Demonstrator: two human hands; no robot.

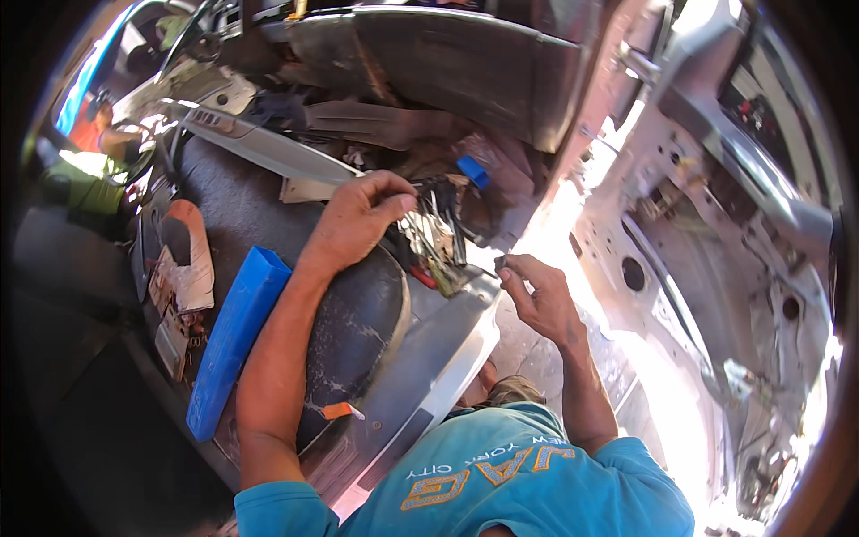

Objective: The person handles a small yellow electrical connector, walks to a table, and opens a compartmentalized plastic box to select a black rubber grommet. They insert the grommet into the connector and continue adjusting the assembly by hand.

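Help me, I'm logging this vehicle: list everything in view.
Tube: one, blue, left
Small piece: one, blue, upper centre
Small scrap: one, orange, lower centre
Trim strip: one, grey, upper left
Scuffed panel: one, dark, left of centre
Curved panel: one, grey, top
Tangled clutter: uncountable, mixed, centre
Door: one, pale grey, right
Small part: one, dark, right fingertips
Rest: unclear
Shirt: one, teal, bottom
Left hand: one, bare, centre
Right hand: one, bare, centre right

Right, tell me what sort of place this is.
Likely a partly stripped vehicle cabin: a door with bare metal and cutouts stands open at the right, loose wires lie exposed, and what looks like a dashboard spans the top.
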